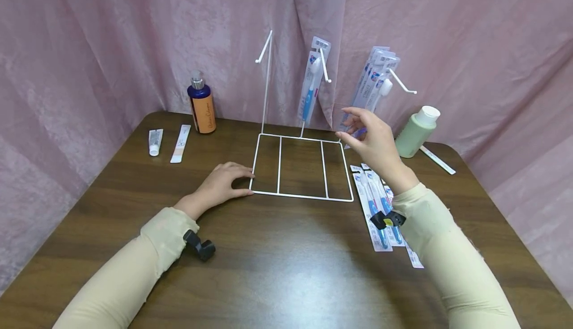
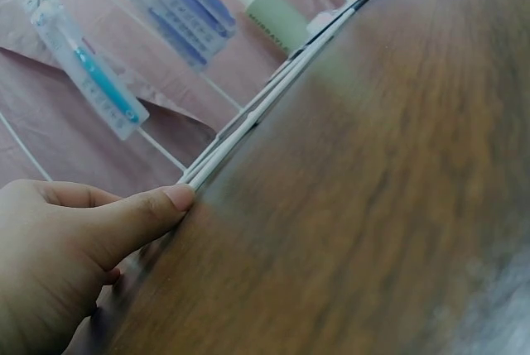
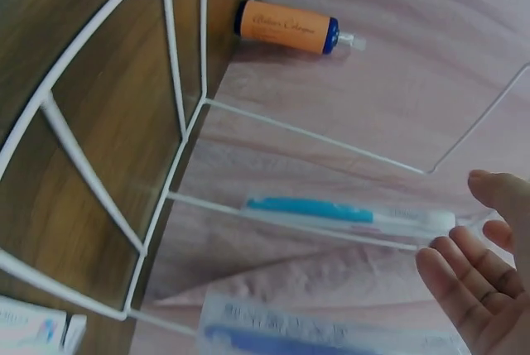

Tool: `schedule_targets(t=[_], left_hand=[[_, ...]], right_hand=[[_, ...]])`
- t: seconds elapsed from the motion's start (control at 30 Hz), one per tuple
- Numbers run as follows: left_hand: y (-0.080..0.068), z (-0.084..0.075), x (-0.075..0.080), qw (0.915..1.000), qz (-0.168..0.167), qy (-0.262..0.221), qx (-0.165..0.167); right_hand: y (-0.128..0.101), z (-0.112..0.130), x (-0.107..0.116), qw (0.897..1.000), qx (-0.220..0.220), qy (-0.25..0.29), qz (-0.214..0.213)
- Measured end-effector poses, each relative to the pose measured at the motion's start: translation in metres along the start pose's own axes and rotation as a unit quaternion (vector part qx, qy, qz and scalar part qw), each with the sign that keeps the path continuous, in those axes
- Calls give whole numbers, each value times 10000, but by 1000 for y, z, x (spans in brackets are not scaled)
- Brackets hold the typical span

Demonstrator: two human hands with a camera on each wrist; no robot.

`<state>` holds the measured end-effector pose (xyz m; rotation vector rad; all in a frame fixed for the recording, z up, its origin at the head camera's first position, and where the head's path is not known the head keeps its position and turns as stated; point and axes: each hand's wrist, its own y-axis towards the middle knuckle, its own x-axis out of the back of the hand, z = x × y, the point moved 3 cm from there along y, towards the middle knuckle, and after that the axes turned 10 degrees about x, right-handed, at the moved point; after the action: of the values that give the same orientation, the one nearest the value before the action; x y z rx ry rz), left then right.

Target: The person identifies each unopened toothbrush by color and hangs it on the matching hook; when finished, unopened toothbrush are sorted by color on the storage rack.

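Left hand is flat on the table, fingers straight and close together, thumb tip pressed against the near-left corner of the white wire rack. That looks like bracing, so the light frame doesn't slide. Right hand is up in the air at about two o'clock from the rack's base, fingers loosely spread and holding nothing, just beside the bundle of toothbrush packs hanging on the right hook.

The rack itself sits mid-table: a thin white wire base split into three panels, with upright rods rising at the back to three angled hooks. The left hook is bare, the middle one carries a single blue toothbrush pack, the right one several.

More packs lie flat at four o'clock, within easy reach of that right hand.
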<state>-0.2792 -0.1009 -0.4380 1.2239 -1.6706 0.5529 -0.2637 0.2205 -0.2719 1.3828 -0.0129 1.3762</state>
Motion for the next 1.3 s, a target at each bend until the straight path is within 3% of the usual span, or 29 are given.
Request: schedule_targets(t=[0.23,0.43,1.0,1.3], left_hand=[[2,0,2,10000,41,53,-30],[3,0,2,9999,47,90,-76],[1,-1,3,10000,56,80,-12],[0,0,1,10000,30,67,-24]], right_hand=[[-26,-5,21,9970,63,-605,470],[-55,-11,38,9922,-61,-810,947],[-129,-54,56,9732,-1127,-975,1750],[-155,-79,49,9520,-1733,-998,2316]])
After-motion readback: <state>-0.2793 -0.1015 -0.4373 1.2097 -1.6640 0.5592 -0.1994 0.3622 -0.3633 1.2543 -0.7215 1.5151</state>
